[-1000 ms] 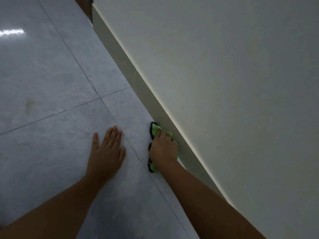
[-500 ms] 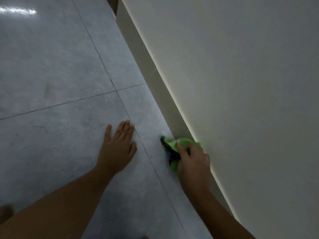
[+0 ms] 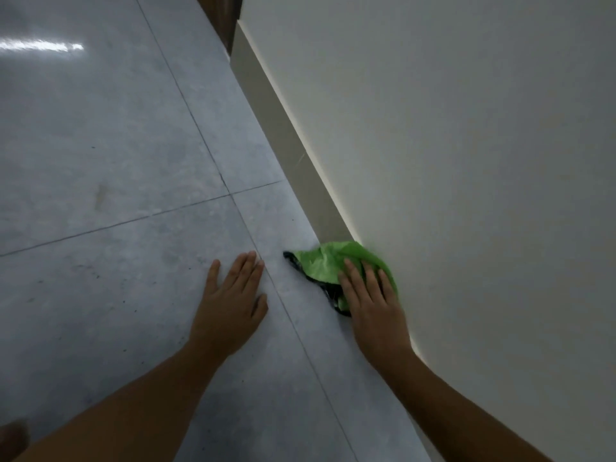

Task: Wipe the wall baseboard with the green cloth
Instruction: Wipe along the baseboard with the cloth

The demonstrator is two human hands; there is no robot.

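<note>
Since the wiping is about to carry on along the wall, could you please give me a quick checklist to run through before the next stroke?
1. Right hand on the green cloth, fingers straight: ok.
2. Cloth against the baseboard: ok.
3. Cloth spread flat: not ok, it is bunched.
4. Left hand flat on the floor as a brace: ok.
5. Baseboard ahead free of obstacles: ok.
6. Dirt left on the baseboard: cannot tell.

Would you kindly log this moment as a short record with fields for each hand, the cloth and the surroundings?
left hand: flat on the floor, fingers straight
right hand: fingers straight, pressing the cloth
cloth: green with a dark edge, bunched against the baseboard
wall: plain, pale
</note>
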